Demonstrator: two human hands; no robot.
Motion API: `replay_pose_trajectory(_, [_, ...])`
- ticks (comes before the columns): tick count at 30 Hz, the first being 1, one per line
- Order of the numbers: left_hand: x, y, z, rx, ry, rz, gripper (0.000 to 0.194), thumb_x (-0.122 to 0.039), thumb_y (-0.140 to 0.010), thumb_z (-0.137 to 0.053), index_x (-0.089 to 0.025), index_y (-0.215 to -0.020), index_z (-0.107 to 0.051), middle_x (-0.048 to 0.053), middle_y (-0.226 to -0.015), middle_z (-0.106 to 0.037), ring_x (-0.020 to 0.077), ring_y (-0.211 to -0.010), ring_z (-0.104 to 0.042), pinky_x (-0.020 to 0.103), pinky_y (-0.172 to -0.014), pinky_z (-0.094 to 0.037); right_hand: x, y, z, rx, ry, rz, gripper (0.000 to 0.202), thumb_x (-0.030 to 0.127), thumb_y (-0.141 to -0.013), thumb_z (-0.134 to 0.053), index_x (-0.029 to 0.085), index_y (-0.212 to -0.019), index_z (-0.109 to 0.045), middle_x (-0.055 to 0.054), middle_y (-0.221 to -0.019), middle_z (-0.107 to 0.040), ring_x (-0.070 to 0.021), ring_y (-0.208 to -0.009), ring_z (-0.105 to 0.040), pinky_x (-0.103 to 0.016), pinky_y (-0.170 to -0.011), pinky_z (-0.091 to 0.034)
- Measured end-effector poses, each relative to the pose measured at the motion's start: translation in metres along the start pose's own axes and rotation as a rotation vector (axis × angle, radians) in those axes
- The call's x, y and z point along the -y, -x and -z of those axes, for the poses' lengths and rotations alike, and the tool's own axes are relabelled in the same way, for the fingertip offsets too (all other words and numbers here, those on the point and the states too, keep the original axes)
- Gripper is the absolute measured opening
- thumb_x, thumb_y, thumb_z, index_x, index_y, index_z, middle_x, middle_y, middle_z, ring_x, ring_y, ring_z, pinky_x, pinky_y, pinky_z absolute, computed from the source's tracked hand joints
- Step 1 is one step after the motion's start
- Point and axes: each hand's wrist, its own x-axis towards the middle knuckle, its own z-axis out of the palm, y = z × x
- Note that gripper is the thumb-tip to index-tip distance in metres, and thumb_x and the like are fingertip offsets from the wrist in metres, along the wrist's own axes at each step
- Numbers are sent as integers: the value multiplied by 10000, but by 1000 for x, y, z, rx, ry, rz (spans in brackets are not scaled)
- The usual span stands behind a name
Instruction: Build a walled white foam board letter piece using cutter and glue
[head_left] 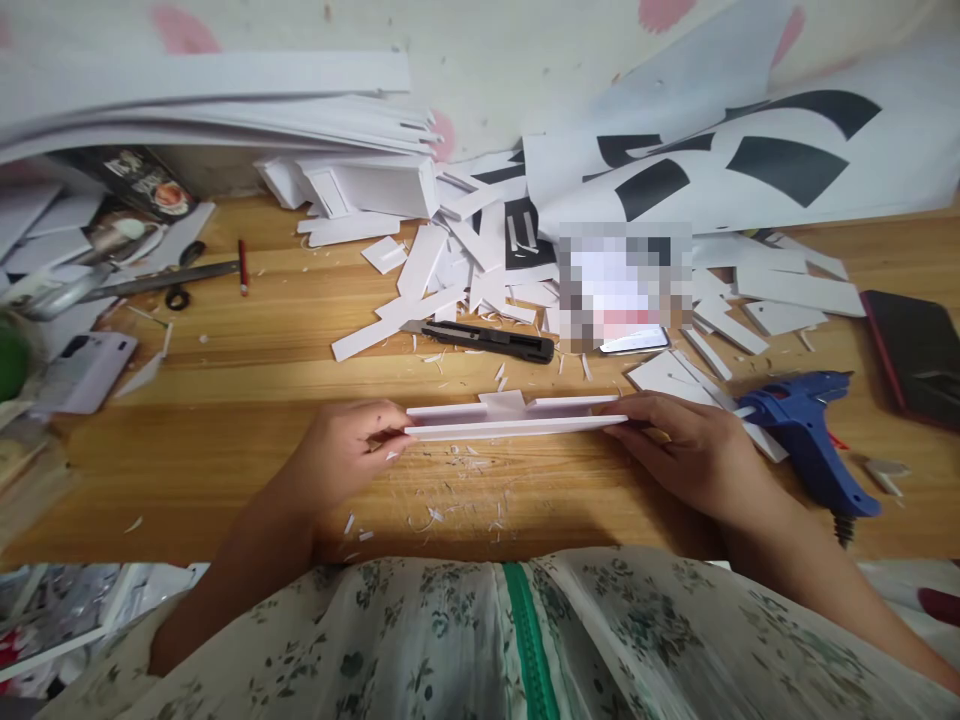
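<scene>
"Wooden table point(247, 400) below; how's the grip?"

"Left hand point(341, 455) and right hand point(697, 455) each pinch one end of a white trough point(510, 429), nearer than the knife point(491, 342)."

"Finished?"

"Partly, I'd judge: base and walls joined, far wall point(446, 411) gapped."

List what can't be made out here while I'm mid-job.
- Head view: most of the lit screen, masked by pixelation.
- Head view: underside of the white piece between left hand and right hand, hidden by the piece itself.
- Head view: green object, cut off by the left edge.
- Head view: dark box, small lettering too blurred.
</scene>
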Motion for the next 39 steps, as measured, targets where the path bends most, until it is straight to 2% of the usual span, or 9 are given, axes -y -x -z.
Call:
replay_pose_trajectory(7, [-5, 1, -1, -10, -7, 1, 125, -217, -791, -561, -198, -695, -640, 1, -648, -652, 127, -543, -553, 233, -533, -408, 2, -2, 1, 20, 34, 17, 71, 206, -861, -536, 224, -902, -592, 21, -709, -680, -121, -552, -639, -206, -469, -458])
replay_pose_trajectory(13, [-6, 3, -2, -3, 10, 11, 150, -212, -795, -542, -168, -683, -631, 5, -635, -633, 121, -556, -544, 226, -535, -389, -1, 0, 0, -8, 17, 37, 80, 206, -852, -540, 220, -904, -600, 25, -690, -670, -111, -525, -623, -199, -473, -462])
replay_pose_trajectory(24, [-7, 5, -5, 14, 46, 104, 137, -222, -777, -535, -141, -720, -630, 15, -671, -627, 126, -614, -551, 214, -576, -390, -3, 3, -2, 37, -7, -26, 128, 241, -868, -525, 209, -950, -618, 7, -709, -684, -126, -538, -624, -223, -505, -477])
replay_pose_trajectory(30, [-7, 6, -6, 15, 59, 112, 141, -220, -769, -527, -138, -718, -629, 18, -671, -620, 127, -610, -548, 217, -572, -393, -1, 1, -1, 44, -20, -45, 102, 249, -864, -526, 210, -882, -620, 16, -670, -665, -125, -528, -612, -227, -496, -461])
replay_pose_trajectory(39, [-9, 6, -7, 29, 47, 139, 151, -243, -767, -518, -148, -726, -628, 20, -688, -622, 135, -626, -564, 224, -581, -409, 0, 1, -1, 32, -4, -14, 94, 214, -858, -524, 201, -881, -615, 7, -690, -682, -128, -539, -621, -224, -477, -445])
